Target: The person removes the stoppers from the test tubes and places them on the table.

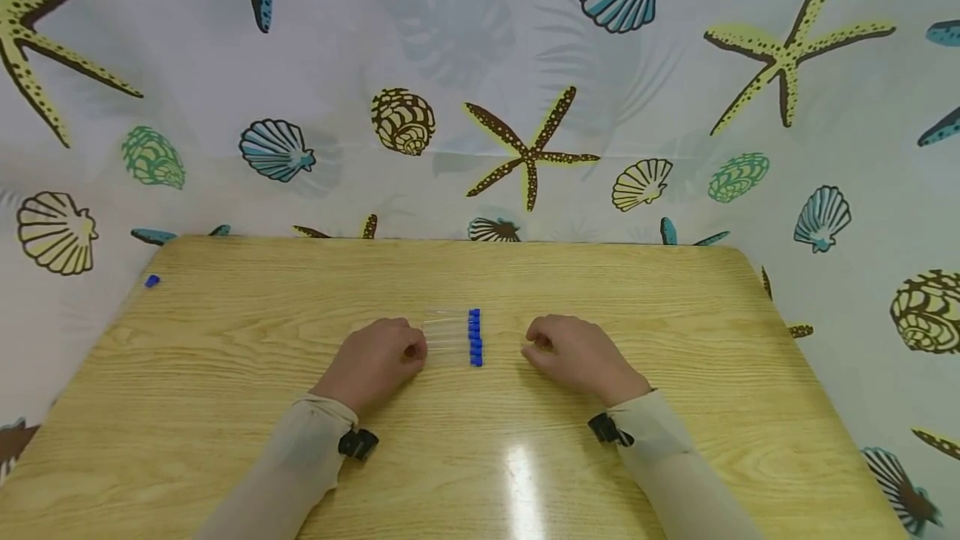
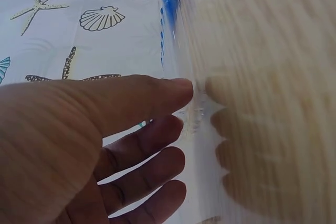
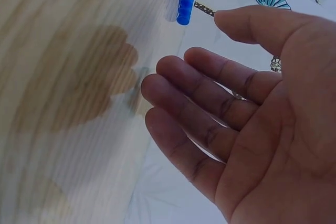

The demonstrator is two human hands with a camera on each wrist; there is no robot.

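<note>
Several clear test tubes [image 1: 447, 338] lie side by side on the table, their blue caps [image 1: 476, 340] lined up in a column on the right. At the uncapped ends is my left hand [image 1: 384, 363], fingers loosely bent. In the left wrist view its thumb [image 2: 176, 92] and fingertips are right by the end of the nearest tube [image 2: 181, 51], with a gap between thumb and fingers. To the right of the caps, my right hand [image 1: 577, 357] stays apart from them. Its fingers [image 3: 197, 90] are relaxed and hold nothing in the right wrist view.
A small blue piece [image 1: 152, 281] lies at the far left corner of the wooden table [image 1: 600, 290]. Behind and beside the table hangs a white cloth [image 1: 337, 65] printed with shells and starfish. Black bands [image 1: 358, 443] are on both wrists.
</note>
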